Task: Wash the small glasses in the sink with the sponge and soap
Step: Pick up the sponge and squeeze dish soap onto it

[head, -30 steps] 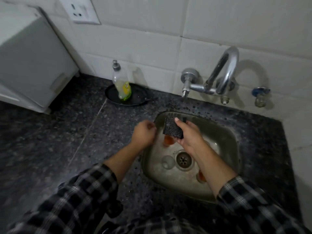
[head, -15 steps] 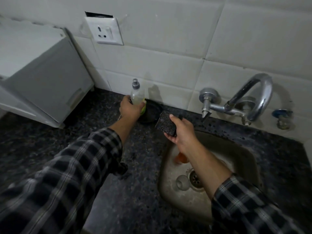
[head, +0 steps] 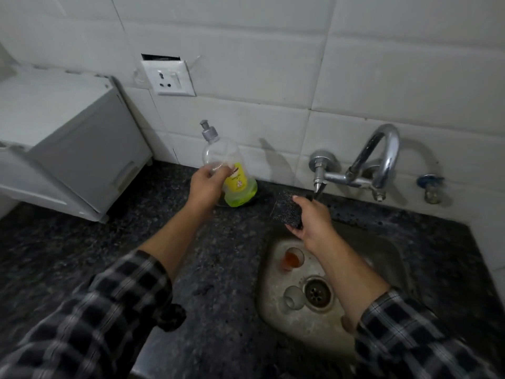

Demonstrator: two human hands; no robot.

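My left hand grips a clear soap bottle with green liquid at its bottom, lifted and tilted above the counter near the wall. My right hand holds a dark sponge over the sink's back left corner, palm side up. In the steel sink, a small glass with orange liquid stands at the left. A clear small glass sits beside the drain. Part of another orange glass shows under my right forearm.
A chrome tap juts from the tiled wall over the sink, with a small valve to its right. A white appliance stands on the dark granite counter at the left. A wall socket sits above the bottle.
My left hand left the sink, reached to the soap bottle by the wall and lifted it off its dark dish. My right hand raised the sponge from over the sink toward the bottle.
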